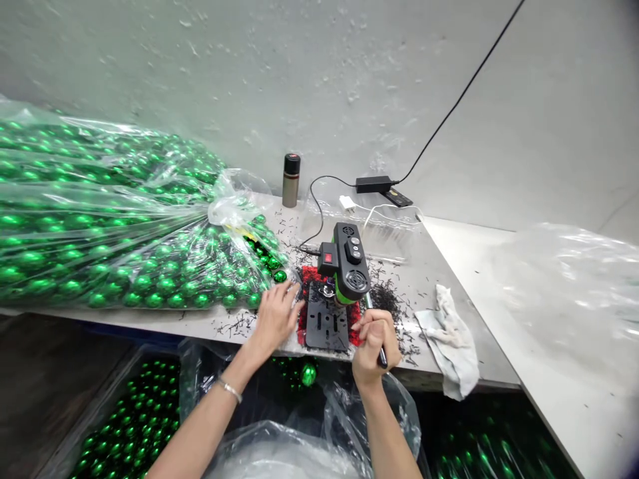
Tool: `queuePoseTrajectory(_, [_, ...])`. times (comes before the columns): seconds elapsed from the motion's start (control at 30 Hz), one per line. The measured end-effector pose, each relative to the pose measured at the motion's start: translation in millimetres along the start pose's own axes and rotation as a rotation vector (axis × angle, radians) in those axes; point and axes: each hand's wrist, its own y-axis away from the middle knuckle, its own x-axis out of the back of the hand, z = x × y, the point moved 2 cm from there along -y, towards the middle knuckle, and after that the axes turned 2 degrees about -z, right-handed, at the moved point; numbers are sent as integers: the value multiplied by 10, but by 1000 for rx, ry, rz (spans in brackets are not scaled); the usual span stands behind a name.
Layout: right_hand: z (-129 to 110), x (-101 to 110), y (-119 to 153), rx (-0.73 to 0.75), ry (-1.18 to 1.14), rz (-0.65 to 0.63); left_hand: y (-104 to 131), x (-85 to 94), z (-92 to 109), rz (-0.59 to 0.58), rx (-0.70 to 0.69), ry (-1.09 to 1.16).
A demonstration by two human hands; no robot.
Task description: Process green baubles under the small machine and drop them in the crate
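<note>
My left hand (pixel 277 314) reaches over the table's front edge with its fingers loosely apart, at the mouth of a clear plastic bag of shiny green balls (pixel 164 273). One green ball (pixel 280 275) lies just beyond its fingertips. My right hand (pixel 377 347) is closed around a slim pen-like tool (pixel 383 358), its dark end showing below the fist and its upper part pointing at the machine. Between my hands stands a small black and green machine (pixel 351 263) with a red switch, above a slotted black base plate (pixel 327 322). Red material (pixel 302 326) shows around the plate.
Small black bits (pixel 384 299) are strewn over the table. A bottle (pixel 291 181), a power adapter (pixel 374 184) and cables stand behind. At right lies a cloth (pixel 452 342). Below the edge are a green ball (pixel 308 374), clear plastic (pixel 279 446) and a bin of green balls (pixel 134 419).
</note>
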Motion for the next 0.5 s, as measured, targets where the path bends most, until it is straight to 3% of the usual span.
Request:
queuePoseTrajectory(0.1, [26,2,27,-6,21,-25,-460,30,-183,-187,60,-240])
queuePoseTrajectory(0.17, [46,13,45,-28,25,-39,-677,-4,-265,-318,45,-277])
queuePoseTrajectory(0.23, [59,24,62,-35,18,-39,-798,-33,-318,-375,29,-256])
queuePoseTrajectory(0.4, [34,28,37,-23,29,-35,-751,2,-354,-390,18,-113])
queuePoseTrajectory(0.5, [-26,21,-53,-61,46,-39,-539,-6,-265,-326,111,403])
